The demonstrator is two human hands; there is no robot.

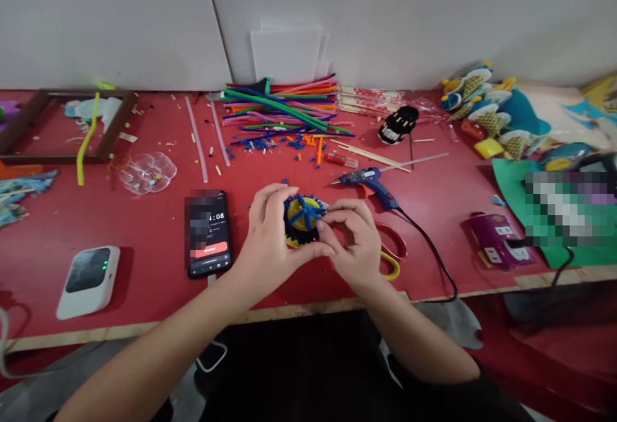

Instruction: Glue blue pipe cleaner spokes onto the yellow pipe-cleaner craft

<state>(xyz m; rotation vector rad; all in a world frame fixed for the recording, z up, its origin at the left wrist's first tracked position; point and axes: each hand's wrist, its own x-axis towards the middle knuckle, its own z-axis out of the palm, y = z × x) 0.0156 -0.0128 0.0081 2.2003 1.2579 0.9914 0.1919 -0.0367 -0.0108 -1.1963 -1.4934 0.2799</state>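
Note:
Over the red table (434, 242) I hold a small round craft piece (303, 216), yellow in the middle with dark blue edging and blue sticks crossing on top. My left hand (268, 236) wraps its fingers around the piece's left side and underside. My right hand (354, 242) pinches its right edge with curled fingers. Both hands hover just above the table's near edge.
A blue glue gun (371, 183) with a black cord lies right behind my hands, red-and-yellow scissors (393, 252) under my right hand. A phone (209, 232), a white device (89, 279), a pile of coloured sticks (284, 110), a clear flower-shaped tray (147, 173) and paper crafts (486, 107) lie around.

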